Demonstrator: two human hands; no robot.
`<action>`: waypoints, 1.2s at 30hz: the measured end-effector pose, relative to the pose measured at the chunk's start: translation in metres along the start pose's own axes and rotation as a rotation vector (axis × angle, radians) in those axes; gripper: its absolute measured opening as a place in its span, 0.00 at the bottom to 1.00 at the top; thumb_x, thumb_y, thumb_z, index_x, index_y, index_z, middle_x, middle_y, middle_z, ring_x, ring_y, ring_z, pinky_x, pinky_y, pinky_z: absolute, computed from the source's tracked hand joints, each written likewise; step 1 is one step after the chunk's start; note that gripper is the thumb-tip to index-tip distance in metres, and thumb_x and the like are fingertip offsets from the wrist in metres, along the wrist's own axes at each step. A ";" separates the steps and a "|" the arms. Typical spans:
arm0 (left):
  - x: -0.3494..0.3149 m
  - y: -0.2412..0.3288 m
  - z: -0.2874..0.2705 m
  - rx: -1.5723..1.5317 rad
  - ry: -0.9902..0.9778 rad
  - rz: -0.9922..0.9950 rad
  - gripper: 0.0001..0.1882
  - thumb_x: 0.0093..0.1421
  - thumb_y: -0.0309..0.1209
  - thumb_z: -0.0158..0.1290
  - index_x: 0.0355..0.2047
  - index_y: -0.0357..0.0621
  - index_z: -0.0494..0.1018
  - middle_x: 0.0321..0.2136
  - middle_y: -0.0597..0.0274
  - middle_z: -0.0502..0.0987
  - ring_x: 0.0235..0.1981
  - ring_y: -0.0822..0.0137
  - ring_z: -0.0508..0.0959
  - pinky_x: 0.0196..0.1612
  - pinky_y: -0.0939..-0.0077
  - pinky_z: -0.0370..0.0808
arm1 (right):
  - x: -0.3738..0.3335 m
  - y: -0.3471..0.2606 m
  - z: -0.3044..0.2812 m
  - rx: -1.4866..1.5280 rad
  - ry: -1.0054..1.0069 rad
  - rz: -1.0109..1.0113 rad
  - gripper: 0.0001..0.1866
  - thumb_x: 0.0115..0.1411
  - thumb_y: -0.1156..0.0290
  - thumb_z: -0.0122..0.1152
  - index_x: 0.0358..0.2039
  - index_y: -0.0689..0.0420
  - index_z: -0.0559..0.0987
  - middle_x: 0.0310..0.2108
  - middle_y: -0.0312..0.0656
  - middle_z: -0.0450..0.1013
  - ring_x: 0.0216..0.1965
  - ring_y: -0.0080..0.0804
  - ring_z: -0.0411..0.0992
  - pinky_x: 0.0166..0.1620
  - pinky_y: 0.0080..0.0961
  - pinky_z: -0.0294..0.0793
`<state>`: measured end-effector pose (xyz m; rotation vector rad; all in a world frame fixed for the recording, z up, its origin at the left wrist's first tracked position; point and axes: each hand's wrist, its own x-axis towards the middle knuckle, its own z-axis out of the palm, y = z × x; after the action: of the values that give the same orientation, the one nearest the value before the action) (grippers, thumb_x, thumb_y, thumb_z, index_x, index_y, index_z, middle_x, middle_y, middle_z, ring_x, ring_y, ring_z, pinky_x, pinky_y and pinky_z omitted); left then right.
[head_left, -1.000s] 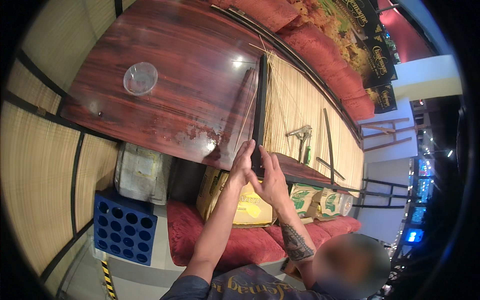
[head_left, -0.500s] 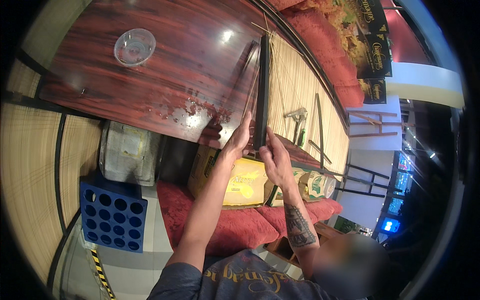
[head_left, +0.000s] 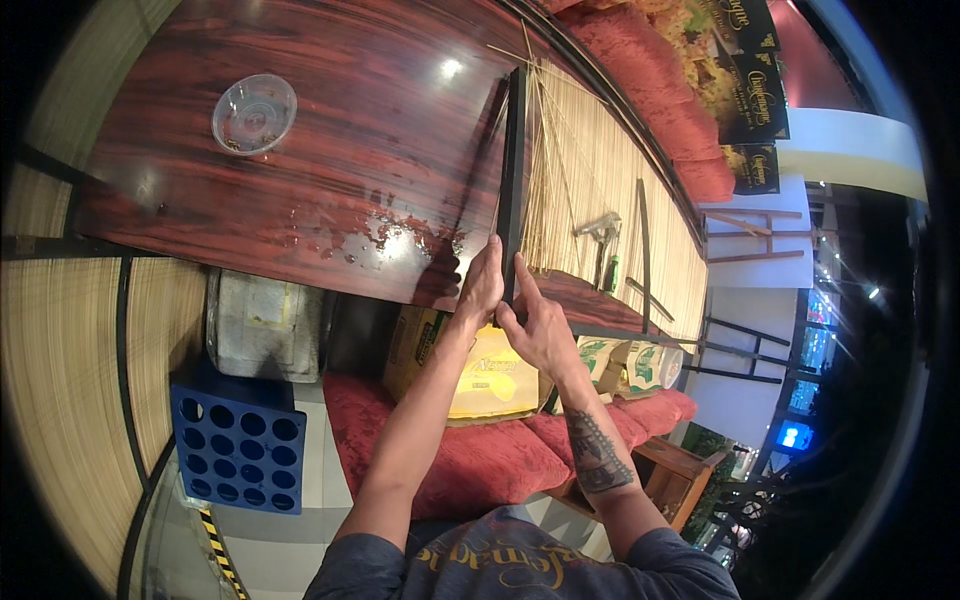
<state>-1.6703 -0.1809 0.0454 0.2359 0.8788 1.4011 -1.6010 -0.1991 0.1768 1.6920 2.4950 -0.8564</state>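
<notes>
A long, straight black bar [head_left: 513,160] stretches away from me over the table, its near end between my hands. Along its left side lies my left hand [head_left: 484,280], fingers close together and pressed to it. My right hand [head_left: 540,326] grips the near end from the right, index finger reaching along the bar and thumb toward its tip. To the right of the bar is a wide layer of thin, straw-coloured sticks [head_left: 580,145], a few lying loose across the others. A metal hand tool [head_left: 602,232] and a small green-handled tool [head_left: 611,274] rest on them.
A clear plastic tub [head_left: 254,115] stands on the glossy dark-red table [head_left: 330,60], which has wet spots near its front edge. Thin black strips [head_left: 643,240] lie at the right. Below are a yellow box [head_left: 490,375], a red cushioned bench [head_left: 440,460] and a blue holed tray [head_left: 240,450].
The bar has shifted slightly left, and its near end now sits lower between my hands. My right hand has moved down, its index finger now straighter along the bar.
</notes>
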 end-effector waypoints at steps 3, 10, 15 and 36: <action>0.004 -0.003 0.000 -0.050 -0.018 -0.069 0.36 0.72 0.57 0.32 0.53 0.31 0.70 0.45 0.54 0.75 0.47 0.66 0.72 0.52 0.71 0.69 | 0.003 0.003 -0.005 -0.019 -0.041 0.040 0.42 0.58 0.65 0.59 0.69 0.66 0.54 0.23 0.54 0.74 0.25 0.49 0.76 0.34 0.39 0.74; 0.010 -0.008 0.008 -0.247 -0.078 -0.101 0.29 0.72 0.54 0.35 0.38 0.40 0.73 0.29 0.68 0.72 0.27 0.76 0.71 0.28 0.79 0.70 | 0.008 0.014 -0.014 -0.055 -0.072 0.039 0.41 0.58 0.65 0.60 0.69 0.64 0.55 0.27 0.60 0.76 0.30 0.57 0.77 0.36 0.43 0.75; 0.015 -0.016 0.017 0.127 0.121 0.047 0.32 0.72 0.54 0.33 0.43 0.35 0.73 0.39 0.53 0.78 0.41 0.60 0.78 0.46 0.64 0.73 | 0.008 0.034 -0.013 0.028 -0.041 -0.093 0.40 0.59 0.64 0.62 0.68 0.63 0.57 0.26 0.56 0.77 0.28 0.51 0.79 0.36 0.40 0.77; -0.384 0.000 -0.172 0.724 0.372 -0.062 0.17 0.68 0.41 0.51 0.51 0.44 0.73 0.42 0.62 0.77 0.44 0.68 0.76 0.48 0.73 0.73 | -0.212 0.098 0.025 0.305 -0.062 -0.302 0.20 0.64 0.60 0.59 0.47 0.63 0.77 0.48 0.55 0.71 0.52 0.54 0.69 0.54 0.39 0.69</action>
<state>-1.7532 -0.5915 0.0806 0.4977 1.6766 1.0325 -1.4355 -0.3658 0.1774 1.3394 2.7326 -1.3532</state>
